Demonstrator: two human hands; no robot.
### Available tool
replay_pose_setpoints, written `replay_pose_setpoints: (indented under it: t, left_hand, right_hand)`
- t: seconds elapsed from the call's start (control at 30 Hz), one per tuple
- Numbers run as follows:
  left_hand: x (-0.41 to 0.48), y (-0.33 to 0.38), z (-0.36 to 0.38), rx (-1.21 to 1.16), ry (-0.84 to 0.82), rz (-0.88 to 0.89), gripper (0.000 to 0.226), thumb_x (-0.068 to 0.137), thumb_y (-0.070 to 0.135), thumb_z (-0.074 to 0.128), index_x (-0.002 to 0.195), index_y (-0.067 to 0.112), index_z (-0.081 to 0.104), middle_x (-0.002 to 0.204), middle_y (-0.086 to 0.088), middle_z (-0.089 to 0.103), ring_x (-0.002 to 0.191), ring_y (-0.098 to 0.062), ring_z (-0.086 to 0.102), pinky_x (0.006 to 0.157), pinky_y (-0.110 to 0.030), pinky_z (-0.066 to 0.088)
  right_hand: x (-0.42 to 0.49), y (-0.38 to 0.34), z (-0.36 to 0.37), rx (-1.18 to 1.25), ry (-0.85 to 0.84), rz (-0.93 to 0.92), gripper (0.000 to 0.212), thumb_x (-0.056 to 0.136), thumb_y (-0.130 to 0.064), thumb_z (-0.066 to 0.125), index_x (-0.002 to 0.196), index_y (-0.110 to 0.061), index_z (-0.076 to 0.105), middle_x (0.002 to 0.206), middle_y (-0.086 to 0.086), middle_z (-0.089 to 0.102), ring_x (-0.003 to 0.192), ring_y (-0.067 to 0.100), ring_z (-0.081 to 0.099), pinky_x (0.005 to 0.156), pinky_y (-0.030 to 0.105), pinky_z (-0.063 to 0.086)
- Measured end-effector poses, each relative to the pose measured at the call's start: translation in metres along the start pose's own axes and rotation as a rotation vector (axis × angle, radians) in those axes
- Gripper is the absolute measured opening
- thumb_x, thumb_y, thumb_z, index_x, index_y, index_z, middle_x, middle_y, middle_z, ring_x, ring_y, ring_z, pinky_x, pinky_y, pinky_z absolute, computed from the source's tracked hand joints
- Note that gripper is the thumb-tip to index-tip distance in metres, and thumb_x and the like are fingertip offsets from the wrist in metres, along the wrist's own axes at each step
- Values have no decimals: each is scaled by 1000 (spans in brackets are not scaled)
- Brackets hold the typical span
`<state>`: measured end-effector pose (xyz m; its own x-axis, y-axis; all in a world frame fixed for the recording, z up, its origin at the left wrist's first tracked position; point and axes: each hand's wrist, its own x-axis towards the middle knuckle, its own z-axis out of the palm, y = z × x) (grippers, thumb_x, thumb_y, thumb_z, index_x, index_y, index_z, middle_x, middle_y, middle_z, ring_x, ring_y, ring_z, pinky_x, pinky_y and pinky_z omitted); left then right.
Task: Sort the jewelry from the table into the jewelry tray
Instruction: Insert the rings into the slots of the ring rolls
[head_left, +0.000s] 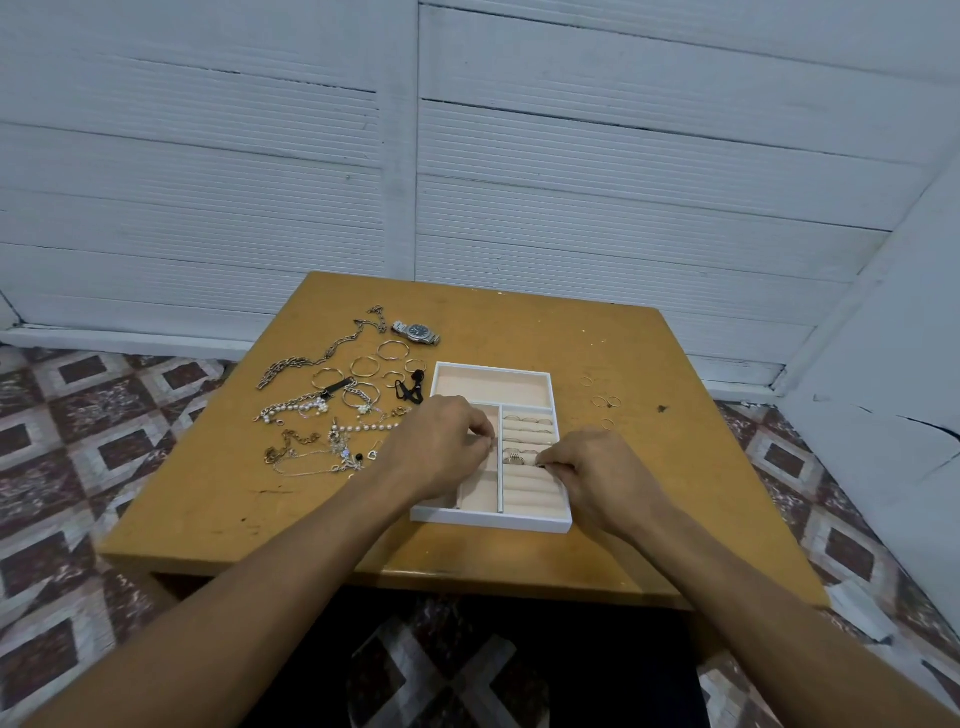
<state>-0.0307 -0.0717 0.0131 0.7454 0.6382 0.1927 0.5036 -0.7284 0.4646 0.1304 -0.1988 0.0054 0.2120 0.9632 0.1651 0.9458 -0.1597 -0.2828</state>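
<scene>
The tray (491, 520) sits mid-table (519, 322). The right hand (597, 478), at the tray's 4 o'clock, pinches a ring (540, 463) at the ring rolls. The left hand (441, 447), at 9 o'clock, has its fingertips curled together; whether it holds anything cannot be told. Chains (291, 366) lie at 10 o'clock, a watch (418, 332) at 11, and loose rings (605, 401) at 2.

On the orange-brown square wooden table (571, 338), our white compartmented jewelry tray (491, 519) sits centre-front. Left of it lies a spread of metal chains and pearl bracelets (311, 415), with a steel wristwatch (417, 332) behind. Thin wire rings (605, 401) lie right of the tray, and slotted rings (527, 422) sit in its right compartment.
</scene>
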Motion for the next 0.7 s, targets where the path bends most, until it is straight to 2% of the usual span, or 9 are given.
replay_pose_setpoints:
  t: [0.17, 0.23, 0.33, 0.4, 0.53, 0.6, 0.7]
  left_hand:
    - [4, 0, 6, 19, 6, 37, 22, 87, 24, 56, 99, 25, 74, 105, 3, 69, 101, -15, 57, 86, -33, 48]
    - [8, 2, 9, 19, 11, 55, 21, 87, 25, 57, 100, 24, 73, 107, 1, 68, 106, -18, 55, 88, -37, 47]
    - [16, 7, 12, 21, 0, 73, 22, 88, 26, 56, 103, 22, 72, 111, 0, 66, 110, -19, 51, 91, -39, 45]
    - [21, 11, 14, 24, -8, 90, 23, 88, 25, 56, 105, 22, 71, 114, -1, 65, 112, -20, 49, 93, -39, 44]
    - [31, 17, 18, 27, -22, 124, 24, 88, 24, 57, 108, 21, 69, 118, 0, 61, 117, -19, 45, 96, -35, 41]
    - [36, 19, 23, 22, -12, 137, 24, 88, 23, 58, 108, 21, 70, 122, 1, 58, 121, -17, 42, 97, -31, 36]
    - [50, 24, 34, 21, -18, 141, 23, 89, 25, 57, 107, 22, 71, 127, -1, 54, 126, -19, 39, 102, -35, 34]
  right_hand:
    - [3, 0, -2, -29, 2, 20, 23, 94, -22, 58, 111, -20, 73, 101, -3, 60, 108, 19, 49, 77, 18, 28]
    - [5, -1, -4, -37, -18, 21, 23, 94, -22, 58, 112, -20, 72, 103, -2, 63, 107, 19, 49, 75, 17, 25]
    - [5, -1, -3, -32, -27, 30, 22, 94, -22, 58, 111, -21, 73, 105, -1, 66, 106, 19, 50, 79, 20, 31]
    - [5, 0, -3, 12, -36, 69, 21, 93, -22, 59, 109, -23, 73, 99, -3, 63, 102, 16, 49, 80, 23, 35]
    - [3, 8, -9, 250, -3, 178, 20, 88, -14, 64, 105, -20, 72, 83, -12, 60, 75, 5, 53, 65, 12, 39]
    - [3, 18, -14, 296, 25, 241, 21, 86, -9, 61, 103, -18, 71, 82, -14, 61, 71, 4, 56, 61, 9, 39]
    - [6, 38, -19, 286, 59, 318, 21, 87, -9, 61, 101, -23, 70, 84, -15, 60, 72, 5, 56, 59, 9, 38]
